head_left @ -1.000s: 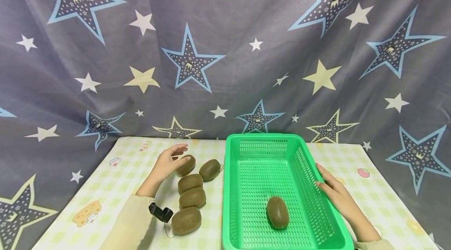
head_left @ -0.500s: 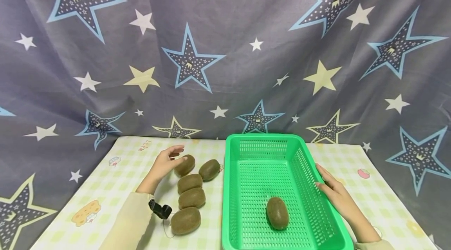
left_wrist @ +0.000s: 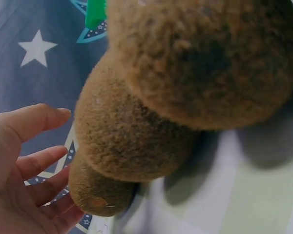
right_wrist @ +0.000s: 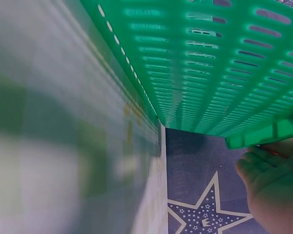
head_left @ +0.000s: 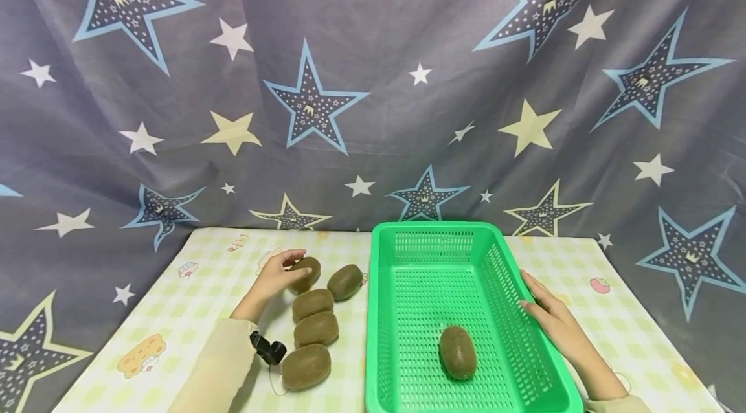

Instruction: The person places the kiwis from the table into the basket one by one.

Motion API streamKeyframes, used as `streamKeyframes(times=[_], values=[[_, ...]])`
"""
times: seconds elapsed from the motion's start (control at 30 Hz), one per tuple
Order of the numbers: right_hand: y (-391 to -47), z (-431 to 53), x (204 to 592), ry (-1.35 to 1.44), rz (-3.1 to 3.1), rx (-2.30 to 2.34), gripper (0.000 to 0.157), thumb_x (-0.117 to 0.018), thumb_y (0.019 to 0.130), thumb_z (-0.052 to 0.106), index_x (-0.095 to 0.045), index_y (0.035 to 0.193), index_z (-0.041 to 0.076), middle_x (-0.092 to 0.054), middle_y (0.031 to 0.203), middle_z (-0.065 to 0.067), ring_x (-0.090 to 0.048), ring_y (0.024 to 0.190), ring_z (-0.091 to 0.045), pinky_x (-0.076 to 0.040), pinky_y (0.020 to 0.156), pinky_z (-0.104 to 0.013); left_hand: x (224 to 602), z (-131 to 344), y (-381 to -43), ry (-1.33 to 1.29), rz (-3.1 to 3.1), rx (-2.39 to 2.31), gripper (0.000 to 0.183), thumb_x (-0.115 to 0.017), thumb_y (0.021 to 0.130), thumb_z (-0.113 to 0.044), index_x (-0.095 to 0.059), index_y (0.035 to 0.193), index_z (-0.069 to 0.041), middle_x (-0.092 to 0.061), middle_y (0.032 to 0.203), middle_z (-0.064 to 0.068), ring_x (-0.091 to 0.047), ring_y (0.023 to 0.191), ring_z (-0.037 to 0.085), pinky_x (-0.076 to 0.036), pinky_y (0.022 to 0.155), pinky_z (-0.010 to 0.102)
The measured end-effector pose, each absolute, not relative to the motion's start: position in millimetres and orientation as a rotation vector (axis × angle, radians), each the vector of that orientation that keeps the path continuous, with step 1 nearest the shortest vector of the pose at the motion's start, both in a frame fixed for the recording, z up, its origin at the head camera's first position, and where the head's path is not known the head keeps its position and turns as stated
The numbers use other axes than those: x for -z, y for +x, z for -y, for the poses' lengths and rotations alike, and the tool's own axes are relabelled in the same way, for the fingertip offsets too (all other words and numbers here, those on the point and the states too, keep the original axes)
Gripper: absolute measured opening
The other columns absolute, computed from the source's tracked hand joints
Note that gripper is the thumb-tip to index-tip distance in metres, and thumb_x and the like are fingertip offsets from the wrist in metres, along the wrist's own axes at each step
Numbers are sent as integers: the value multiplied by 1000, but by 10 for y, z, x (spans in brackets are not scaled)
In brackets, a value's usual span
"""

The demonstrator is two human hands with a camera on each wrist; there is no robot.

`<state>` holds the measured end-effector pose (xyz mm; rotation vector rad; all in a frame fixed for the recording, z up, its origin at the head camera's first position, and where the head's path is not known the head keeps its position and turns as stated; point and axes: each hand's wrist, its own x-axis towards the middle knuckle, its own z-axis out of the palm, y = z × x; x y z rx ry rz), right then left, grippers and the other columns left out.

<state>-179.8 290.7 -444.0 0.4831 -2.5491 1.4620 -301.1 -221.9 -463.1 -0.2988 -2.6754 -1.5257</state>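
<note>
At the far end of a group of brown fuzzy kiwis, my left hand (head_left: 278, 274) reaches to the farthest kiwi (head_left: 305, 275), its thumb overlapping the fruit in the head view. The left wrist view has the fingers (left_wrist: 44, 187) spread, with their tips right at that kiwi's (left_wrist: 100, 192) side. Nearer kiwis hide part of it there. On the other side, my right hand (head_left: 556, 322) holds the right rim of a green plastic basket (head_left: 375, 309), thumb over the rim and fingers outside. One kiwi (head_left: 458, 353) lies on the basket's floor.
Several more kiwis (head_left: 312, 304) lie on the checked tablecloth (head_left: 192, 309) left of the basket, in a rough column with one kiwi (head_left: 345, 281) off to its right. A star-patterned curtain (head_left: 373, 76) hangs behind the table's back edge.
My left hand has lowered around the farthest kiwi, its fingers coming closer to it. The right hand, the basket and the other kiwis keep their places; the view shifts slightly.
</note>
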Motion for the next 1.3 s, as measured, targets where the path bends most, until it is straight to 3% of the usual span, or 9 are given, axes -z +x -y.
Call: streamKeyframes(times=[0.37, 0.6, 0.73, 0.97, 1.17, 1.3], values=[[-1801, -2900, 4434, 474, 2549, -1441, 56, -47, 98, 13, -25, 148, 0, -22, 150, -26, -18, 134, 1, -20, 93, 2, 4654, 2252, -3011, -196, 2707, 1579, 61, -70, 80, -5, -44, 133, 11, -45, 133, 30, -44, 119, 44, -40, 98, 50], [-1798, -2898, 4421, 462, 2557, -1456, 56, -46, 99, 14, -23, 148, -1, -20, 151, -27, -16, 138, -12, -20, 92, 2, 4721, 2271, -3043, -167, 2712, 1540, 64, -72, 75, 0, -46, 132, 8, -51, 128, 27, -51, 110, 39, -45, 88, 38], [-1792, -2901, 4426, 457, 2560, -1458, 56, -46, 99, 14, -23, 148, -1, -20, 151, -27, -16, 138, -13, -20, 92, 2, 4764, 2278, -3047, -137, 2709, 1530, 63, -72, 74, 1, -47, 132, 6, -51, 129, 26, -52, 109, 38, -45, 87, 36], [-1804, -2895, 4429, 454, 2563, -1451, 56, -46, 99, 14, -23, 148, 1, -20, 151, -26, -16, 138, -12, -19, 92, 2, 4784, 2293, -3023, -90, 2706, 1390, 59, -71, 76, -6, -49, 130, 5, -53, 125, 28, -55, 106, 40, -48, 85, 43], [-1796, -2886, 4429, 462, 2575, -1459, 56, -46, 99, 15, -23, 149, 3, -20, 151, -25, -16, 139, -22, -21, 92, 2, 4717, 2274, -2956, -52, 2679, 1363, 57, -71, 79, -12, -51, 130, 4, -56, 122, 26, -58, 101, 37, -49, 82, 40], [-1796, -2890, 4416, 448, 2577, -1444, 56, -46, 99, 14, -24, 149, 4, -21, 151, -25, -17, 139, -19, -21, 91, 2, 4591, 2210, -2928, -79, 2637, 1359, 55, -71, 80, -13, -52, 130, 2, -58, 121, 25, -60, 97, 35, -50, 80, 38]])
